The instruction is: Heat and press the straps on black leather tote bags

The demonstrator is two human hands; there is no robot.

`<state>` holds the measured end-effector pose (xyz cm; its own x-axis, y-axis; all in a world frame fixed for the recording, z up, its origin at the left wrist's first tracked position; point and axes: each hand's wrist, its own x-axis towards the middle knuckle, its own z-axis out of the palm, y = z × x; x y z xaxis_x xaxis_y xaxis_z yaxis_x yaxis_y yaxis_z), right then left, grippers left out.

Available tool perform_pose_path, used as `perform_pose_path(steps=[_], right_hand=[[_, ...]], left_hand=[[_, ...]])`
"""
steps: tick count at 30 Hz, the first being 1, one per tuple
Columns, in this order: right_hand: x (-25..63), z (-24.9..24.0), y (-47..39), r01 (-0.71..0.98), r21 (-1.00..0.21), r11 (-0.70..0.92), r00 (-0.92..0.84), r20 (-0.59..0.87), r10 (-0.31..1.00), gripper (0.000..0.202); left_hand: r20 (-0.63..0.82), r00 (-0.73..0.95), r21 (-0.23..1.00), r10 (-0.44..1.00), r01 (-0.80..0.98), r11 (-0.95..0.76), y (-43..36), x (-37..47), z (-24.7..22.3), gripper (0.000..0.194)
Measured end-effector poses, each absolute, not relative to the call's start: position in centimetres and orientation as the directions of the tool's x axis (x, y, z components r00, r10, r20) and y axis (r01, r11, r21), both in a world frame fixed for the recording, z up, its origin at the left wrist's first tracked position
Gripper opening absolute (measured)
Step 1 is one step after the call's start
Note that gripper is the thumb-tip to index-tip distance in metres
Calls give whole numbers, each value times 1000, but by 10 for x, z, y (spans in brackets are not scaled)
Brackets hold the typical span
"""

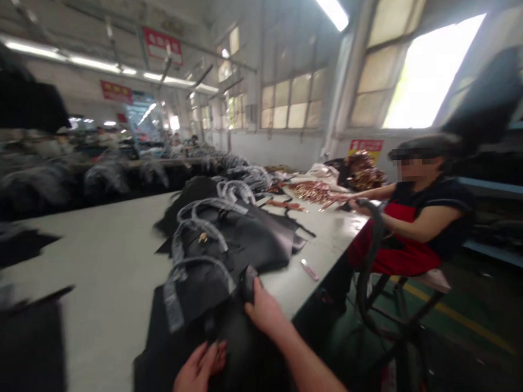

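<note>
Black, leather-like material (246,358) lay on the near part of the pale desk (98,238), beneath both hands. Right hand (266,311): grip closed around a small dark object (248,284), kind unclear. Left hand (198,369): curled low over the black material; could not tell whether that grip pinched anything. Plastic-wrapped straps (173,304) arched over heaped black pieces (263,230) just beyond. Small pink tool (309,270) lay to the right, near the desk edge. Co-worker (446,205), red apron (409,259), sat right, arms extended toward copper-coloured strips (315,192).
</note>
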<state>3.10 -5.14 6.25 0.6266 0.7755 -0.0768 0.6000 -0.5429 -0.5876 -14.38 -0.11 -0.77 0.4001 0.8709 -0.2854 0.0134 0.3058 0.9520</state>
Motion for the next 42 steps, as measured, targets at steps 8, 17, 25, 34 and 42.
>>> perform_pose_path(steps=[8, 17, 25, 34, 42], right_hand=[[36, 80, -96, 556, -702, -444, 430, -214, 877, 58], [-11, 89, -129, 255, -840, -480, 147, -457, 877, 56], [-15, 95, -110, 248, -851, -462, 183, -427, 885, 31], [-12, 96, -103, 282, -842, -459, 276, -387, 880, 37], [-14, 102, -113, 284, -781, -557, 150, -537, 830, 40]], left_hand=[[-153, 457, 918, 876, -262, 297, 2, -146, -19, 42], [-29, 504, 932, 863, -298, 205, -4, -151, -19, 16], [-15, 470, 942, 882, -289, 170, -5, -148, -24, 22], [-43, 483, 941, 875, -275, 198, -5, -147, -26, 19], [-13, 480, 967, 877, -218, 134, -5, -149, -23, 15]])
